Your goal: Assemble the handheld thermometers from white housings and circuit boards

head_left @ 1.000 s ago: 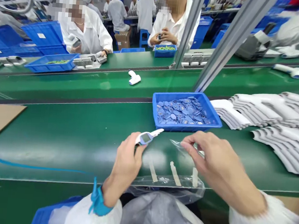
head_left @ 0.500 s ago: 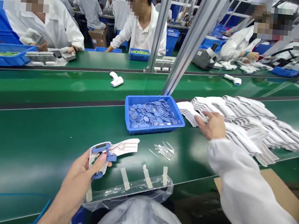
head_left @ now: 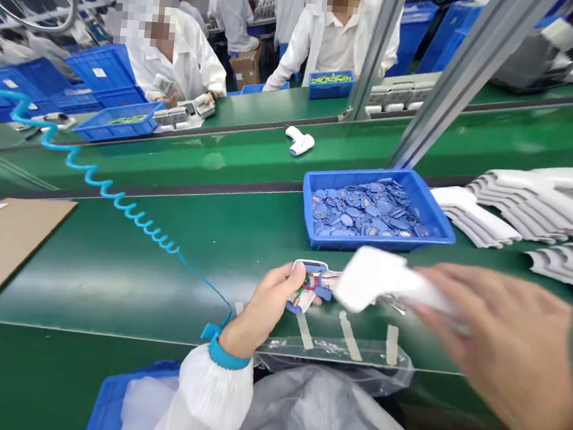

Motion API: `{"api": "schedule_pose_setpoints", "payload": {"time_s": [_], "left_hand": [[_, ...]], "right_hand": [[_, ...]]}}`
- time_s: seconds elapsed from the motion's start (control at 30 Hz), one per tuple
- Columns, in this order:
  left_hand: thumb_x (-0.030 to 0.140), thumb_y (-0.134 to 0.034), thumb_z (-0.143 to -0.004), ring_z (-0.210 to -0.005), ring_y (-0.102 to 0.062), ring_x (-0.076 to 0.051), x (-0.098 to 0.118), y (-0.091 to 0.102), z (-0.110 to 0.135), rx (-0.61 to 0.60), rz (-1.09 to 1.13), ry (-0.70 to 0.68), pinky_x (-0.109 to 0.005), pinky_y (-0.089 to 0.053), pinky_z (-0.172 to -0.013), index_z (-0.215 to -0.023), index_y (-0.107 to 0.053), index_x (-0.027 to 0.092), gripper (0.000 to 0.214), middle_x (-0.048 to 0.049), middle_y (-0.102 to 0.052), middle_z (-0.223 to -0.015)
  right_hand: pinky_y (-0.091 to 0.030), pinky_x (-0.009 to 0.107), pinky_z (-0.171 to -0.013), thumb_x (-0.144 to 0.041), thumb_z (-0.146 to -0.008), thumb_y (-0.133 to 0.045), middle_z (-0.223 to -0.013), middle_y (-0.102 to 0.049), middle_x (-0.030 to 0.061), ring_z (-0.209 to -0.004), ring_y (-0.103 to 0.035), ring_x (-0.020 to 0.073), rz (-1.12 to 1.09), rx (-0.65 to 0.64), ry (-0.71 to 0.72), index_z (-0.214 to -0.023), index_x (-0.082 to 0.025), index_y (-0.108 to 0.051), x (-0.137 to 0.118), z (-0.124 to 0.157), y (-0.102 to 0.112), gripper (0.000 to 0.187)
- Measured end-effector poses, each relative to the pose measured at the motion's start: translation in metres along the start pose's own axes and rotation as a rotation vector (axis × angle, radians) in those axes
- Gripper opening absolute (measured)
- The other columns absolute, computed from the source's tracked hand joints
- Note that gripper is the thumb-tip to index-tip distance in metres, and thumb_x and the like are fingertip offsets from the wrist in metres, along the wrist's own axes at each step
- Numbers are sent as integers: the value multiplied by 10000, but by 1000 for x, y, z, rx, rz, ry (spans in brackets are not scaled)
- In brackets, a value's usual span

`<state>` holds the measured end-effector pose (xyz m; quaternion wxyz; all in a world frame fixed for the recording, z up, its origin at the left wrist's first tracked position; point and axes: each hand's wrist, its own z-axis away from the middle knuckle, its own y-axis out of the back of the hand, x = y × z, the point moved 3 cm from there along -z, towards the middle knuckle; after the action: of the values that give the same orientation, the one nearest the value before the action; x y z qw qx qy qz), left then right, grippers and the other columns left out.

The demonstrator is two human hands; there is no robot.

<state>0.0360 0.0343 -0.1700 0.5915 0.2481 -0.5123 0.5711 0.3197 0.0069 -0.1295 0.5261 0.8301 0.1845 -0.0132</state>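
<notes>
My left hand (head_left: 264, 305) is closed around an open thermometer half (head_left: 308, 286) with a blue frame and red wires showing inside, held just above the green bench. My right hand (head_left: 500, 351), blurred by motion, grips a white plastic shell half (head_left: 378, 278) and holds its end right next to the open half. A blue tray (head_left: 317, 208) full of small blue round parts sits just behind both hands. A blue wrist strap (head_left: 222, 350) with a coiled cord (head_left: 103, 189) is on my left wrist.
Rows of white shell halves (head_left: 533, 203) lie at the right. A clear bag (head_left: 334, 353) is taped to the bench's front edge. A cardboard sheet (head_left: 8, 244) lies at the left. A white thermometer (head_left: 297, 141) rests on the far belt; workers in white sit behind it.
My right hand took a white shell half from the rows at the right and brought it over to the open half in my left hand. The view swung back left.
</notes>
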Motion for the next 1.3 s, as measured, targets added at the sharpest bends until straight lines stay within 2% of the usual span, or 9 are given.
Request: {"api": "schedule_pose_setpoints", "payload": {"time_s": [0.1,0.2,0.3,0.5,0.67,0.83,0.93,1.03,1.3], "left_hand": [[607,-596,-921,-964,-636,-205,1,-3,1,-39,-2,-52,-265,-489,-795,-1135,-706,174,495,-89,-699,-1084],[532,-726,-852,-847,-628,-178,0,-2,4,-71,-98,-67,-241,-470,-695,-1194,-663,165,506,-73,-698,-970],[509,-693,-883,-679,-590,-144,-3,0,8,-37,-185,-71,-235,-418,-587,-1181,-643,142,476,-45,-668,-800],[390,-773,-811,-864,-626,-175,8,-5,13,46,-528,-226,-264,-468,-740,-1120,-665,211,373,-22,-708,-1016],[277,-658,-824,-673,-613,-174,4,-16,11,-52,-767,-266,-259,-402,-560,-941,-648,165,162,-34,-696,-806],[238,-599,-776,-679,-656,-261,7,-24,14,58,-1100,-315,-332,-438,-602,-1002,-641,120,258,-124,-725,-861],[319,-632,-837,-711,-675,-236,17,-22,15,-17,-1011,-310,-305,-461,-615,-1033,-622,156,255,-86,-734,-904],[417,-673,-855,-713,-673,-198,17,-16,16,-63,-873,-263,-262,-442,-565,-993,-602,186,278,-41,-730,-902],[401,-612,-884,-632,-652,-233,-1,-25,26,104,-1130,-331,-308,-394,-540,-1017,-588,142,292,-90,-707,-831]], "right_hand": [[-365,500,-909,-337,-988,-582,-1158,-729,65,-1003,-664,288,102,12,279,-1240,-269,-599,-72,-2,-9,261],[-358,485,-919,-277,-997,-577,-1161,-729,69,-1012,-662,267,139,13,331,-1223,-215,-580,-91,-7,-21,235],[-384,509,-937,-403,-1007,-543,-1200,-706,100,-1044,-649,292,20,-88,256,-1266,-199,-564,-85,-9,-34,330],[-518,338,-847,-510,-986,-524,-1165,-675,46,-1007,-652,192,-731,-386,-125,-1242,-267,-603,-95,-30,-49,362],[-370,289,-614,-490,-972,-542,-648,-528,-17,-597,-499,113,-549,-164,-152,-603,-201,-539,-132,-55,-61,469],[-257,293,-527,-311,-990,-499,-526,-345,-40,-479,-338,79,-428,148,-7,-490,-191,-369,-142,-61,-61,530],[-261,284,-507,-291,-981,-534,-505,-345,-45,-464,-324,79,-468,253,-79,-479,-198,-383,-137,-62,-51,532],[-297,280,-513,-322,-982,-549,-509,-427,-36,-471,-384,92,-500,240,-180,-522,-197,-481,-132,-61,-47,481],[-355,273,-543,-361,-1003,-484,-491,-581,-11,-471,-522,109,-560,46,-175,-507,-200,-594,-130,-57,-56,533]]}}
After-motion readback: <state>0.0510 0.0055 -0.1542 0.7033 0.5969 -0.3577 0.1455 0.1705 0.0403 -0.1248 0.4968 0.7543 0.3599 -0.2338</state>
